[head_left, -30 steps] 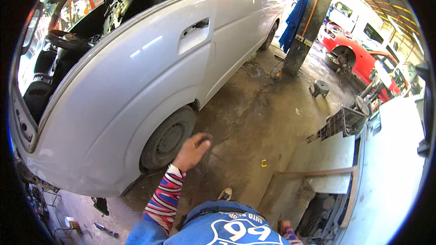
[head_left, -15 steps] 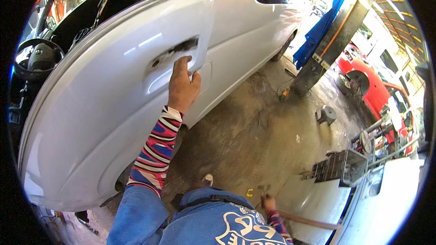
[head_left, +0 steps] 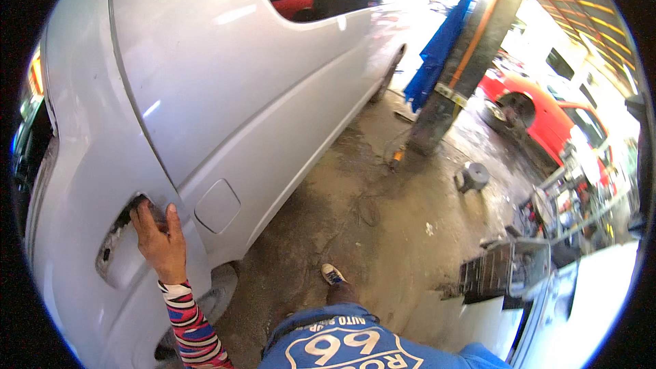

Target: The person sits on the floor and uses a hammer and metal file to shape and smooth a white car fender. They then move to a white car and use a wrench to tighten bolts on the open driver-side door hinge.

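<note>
Left hand rests on the recessed door handle of the white van, fingers curled into the upper end of the pocket and thumb lying alongside the door edge; it grips the handle's lip and nothing else. Right hand is out of sight, so I cannot tell how it stands. The handle sits low on the van's side panel, just left of the square fuel flap and above the wheel.

To work this handle well, the fingers probably need to seat deeper behind the lip and pull evenly, wrist in line with the striped sleeve, so the grip does not slip off the smooth paint.

The van's skin is glossy, gently curved sheet metal; the handle pocket looks dull, scuffed and dirty inside. Right of the van, the concrete floor is rough, stained and damp. Further right of the van stands a dark steel post with a blue cloth draped beside it, then 1 red car and a cluttered metal rack.
</note>
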The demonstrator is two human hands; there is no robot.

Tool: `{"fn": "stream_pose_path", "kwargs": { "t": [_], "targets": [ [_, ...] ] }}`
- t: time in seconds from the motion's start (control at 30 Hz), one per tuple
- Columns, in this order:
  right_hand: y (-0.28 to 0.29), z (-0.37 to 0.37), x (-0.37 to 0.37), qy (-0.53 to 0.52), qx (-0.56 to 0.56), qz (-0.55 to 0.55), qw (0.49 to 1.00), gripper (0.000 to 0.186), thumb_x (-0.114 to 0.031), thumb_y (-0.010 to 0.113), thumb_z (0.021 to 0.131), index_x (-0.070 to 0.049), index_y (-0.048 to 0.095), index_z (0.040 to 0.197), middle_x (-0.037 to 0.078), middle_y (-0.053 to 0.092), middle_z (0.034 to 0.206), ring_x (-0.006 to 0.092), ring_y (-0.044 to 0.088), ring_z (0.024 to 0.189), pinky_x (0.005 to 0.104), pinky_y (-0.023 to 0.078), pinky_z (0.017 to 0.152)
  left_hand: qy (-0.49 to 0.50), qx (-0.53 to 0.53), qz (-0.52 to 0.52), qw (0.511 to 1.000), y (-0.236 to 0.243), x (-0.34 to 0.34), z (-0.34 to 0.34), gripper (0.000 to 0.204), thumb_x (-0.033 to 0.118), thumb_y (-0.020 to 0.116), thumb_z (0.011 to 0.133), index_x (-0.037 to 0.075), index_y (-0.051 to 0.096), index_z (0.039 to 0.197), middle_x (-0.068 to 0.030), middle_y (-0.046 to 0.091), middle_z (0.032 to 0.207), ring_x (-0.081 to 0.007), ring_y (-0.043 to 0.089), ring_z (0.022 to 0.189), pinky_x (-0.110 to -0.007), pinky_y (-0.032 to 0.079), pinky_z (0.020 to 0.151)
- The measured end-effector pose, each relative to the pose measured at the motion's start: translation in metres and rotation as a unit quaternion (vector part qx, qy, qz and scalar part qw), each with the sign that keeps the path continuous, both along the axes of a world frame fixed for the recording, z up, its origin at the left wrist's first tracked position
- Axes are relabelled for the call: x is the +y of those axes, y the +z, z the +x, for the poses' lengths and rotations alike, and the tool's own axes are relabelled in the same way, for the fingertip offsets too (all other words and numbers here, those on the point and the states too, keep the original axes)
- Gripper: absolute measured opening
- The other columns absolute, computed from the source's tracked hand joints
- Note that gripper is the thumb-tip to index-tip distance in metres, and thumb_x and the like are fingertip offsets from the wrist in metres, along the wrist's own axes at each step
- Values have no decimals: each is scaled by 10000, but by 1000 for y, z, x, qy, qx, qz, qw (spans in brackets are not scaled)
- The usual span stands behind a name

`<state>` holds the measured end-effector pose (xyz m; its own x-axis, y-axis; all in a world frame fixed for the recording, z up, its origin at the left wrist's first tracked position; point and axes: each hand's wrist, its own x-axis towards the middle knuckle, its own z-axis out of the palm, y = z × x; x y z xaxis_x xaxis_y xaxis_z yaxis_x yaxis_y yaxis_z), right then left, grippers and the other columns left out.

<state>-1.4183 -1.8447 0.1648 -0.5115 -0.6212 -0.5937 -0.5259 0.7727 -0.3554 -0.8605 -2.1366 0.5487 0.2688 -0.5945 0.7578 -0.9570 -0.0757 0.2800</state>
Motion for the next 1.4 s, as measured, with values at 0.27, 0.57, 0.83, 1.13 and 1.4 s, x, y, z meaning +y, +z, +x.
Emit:
{"fn": "stream_pose_path", "kwargs": {
  "t": [0.27,0.57,0.83,1.13,1.4],
  "targets": [
    [40,-157,-394,310,108,-104,939,611,-559,533,896,30,693,878,262,670,803,398,678,813,478,517,780,122,137,64,981,-12,36,-55,768,317,691,911,-120,333,1432,-331,350,1479,-432,380,1361,-440,311,1126],
    [106,1,-558,321,-51,-127,937,548,-515,586,867,13,706,954,276,683,930,421,672,934,478,508,809,150,273,-101,945,-69,180,-161,656,261,590,958,-23,302,1475,-196,358,1506,-333,391,1346,-433,299,1137],
    [-31,53,-457,782,-73,8,619,586,-508,552,899,-99,575,1319,237,624,1221,407,608,1104,471,478,946,379,224,-236,867,-132,337,-306,588,354,497,990,-38,384,1413,-214,426,1444,-325,443,1294,-452,340,1104],
    [-105,87,-435,819,-93,145,547,571,-588,482,950,-65,651,797,65,546,607,206,523,551,407,408,495,590,231,-405,659,-110,464,-398,677,462,392,1036,-83,325,1432,-215,435,1426,-284,457,1278,-406,354,1099],
    [-68,278,-558,879,-12,200,432,624,-593,410,973,-30,679,982,133,612,739,234,574,613,422,460,554,619,200,-576,495,-156,399,-333,743,569,417,989,88,210,1516,-82,280,1553,-268,482,1266,-482,317,1029]
  ]
}}
